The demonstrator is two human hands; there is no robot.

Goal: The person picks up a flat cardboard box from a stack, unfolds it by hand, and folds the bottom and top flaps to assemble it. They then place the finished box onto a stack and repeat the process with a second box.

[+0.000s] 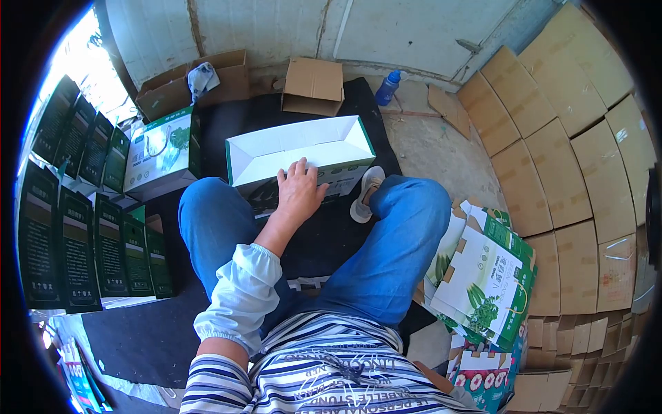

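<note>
A green and white carton stands on the black mat between my knees, its white folded panel facing up. My left hand lies on its near edge, fingers stretched over the white panel and thumb apart. Nothing is gripped in that hand. My right arm reaches down to the lower right, beside flat printed cartons stacked near my right leg. The right hand itself is out of sight.
Several finished green cartons stand in rows at the left, near a white-faced carton. Open brown boxes sit by the wall, with a blue bottle. Stacked brown boxes line the right side.
</note>
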